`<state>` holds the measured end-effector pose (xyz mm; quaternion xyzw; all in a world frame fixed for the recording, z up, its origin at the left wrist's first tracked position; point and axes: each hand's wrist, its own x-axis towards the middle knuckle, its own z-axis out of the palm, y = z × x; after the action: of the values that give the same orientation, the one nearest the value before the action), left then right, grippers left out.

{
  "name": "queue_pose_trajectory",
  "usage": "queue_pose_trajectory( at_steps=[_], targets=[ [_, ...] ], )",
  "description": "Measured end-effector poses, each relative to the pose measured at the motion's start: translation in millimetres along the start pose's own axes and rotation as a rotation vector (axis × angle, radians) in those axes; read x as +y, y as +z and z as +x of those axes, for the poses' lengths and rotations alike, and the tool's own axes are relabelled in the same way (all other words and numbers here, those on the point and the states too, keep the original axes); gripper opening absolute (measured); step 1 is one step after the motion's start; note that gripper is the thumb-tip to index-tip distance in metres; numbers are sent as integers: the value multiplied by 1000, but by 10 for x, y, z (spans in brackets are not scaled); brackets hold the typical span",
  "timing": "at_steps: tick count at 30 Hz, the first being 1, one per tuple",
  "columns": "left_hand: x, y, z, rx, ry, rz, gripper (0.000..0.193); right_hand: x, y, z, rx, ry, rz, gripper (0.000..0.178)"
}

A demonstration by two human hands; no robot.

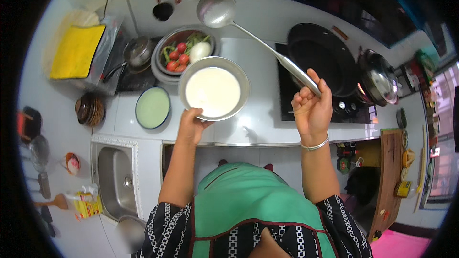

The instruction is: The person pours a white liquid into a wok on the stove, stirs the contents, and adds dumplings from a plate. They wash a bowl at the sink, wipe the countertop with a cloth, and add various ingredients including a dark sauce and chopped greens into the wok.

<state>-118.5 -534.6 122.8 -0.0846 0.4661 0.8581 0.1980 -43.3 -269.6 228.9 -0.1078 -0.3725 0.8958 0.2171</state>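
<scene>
Green apron (248, 193) with maroon trim (253, 220), black sleeves (165, 224) in a white chain-like pattern, silver-coloured bangle (314, 146)

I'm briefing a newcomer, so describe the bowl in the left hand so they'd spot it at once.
Find the white countertop, then the person's left hand near its front edge. It grips the rim of a round, silver metal bowl. Unlike the round pale green dish with a dark rim or the metal bowl of red and green vegetables, it holds white liquid.

I find the round metal bowl (245, 86) open side up, left of centre, containing smooth white liquid (213, 91). The silver ladle (289, 66) I hold slants, head far left, handle end near right.
</scene>
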Motion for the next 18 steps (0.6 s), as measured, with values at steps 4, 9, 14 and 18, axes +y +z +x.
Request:
queue_pose_trajectory(
  at_steps=[4, 9, 14, 18],
  targets=[
    [252, 837, -176, -88, 145, -63, 59, -832, -100, 83, -69, -228, -42, 44],
    [226, 1659, -224, -223, 210, -154, 60, -1777, -456, 97, -129, -517, -223, 48],
    [37, 2194, -148, -314, 236, -199, 62, -2148, -867, 39, 7, -640, -400, 47],
    [-54, 2536, -14, -327, 204, -169, 66, -2169, -1144, 73, 107, -632, -446, 47]
  ],
)
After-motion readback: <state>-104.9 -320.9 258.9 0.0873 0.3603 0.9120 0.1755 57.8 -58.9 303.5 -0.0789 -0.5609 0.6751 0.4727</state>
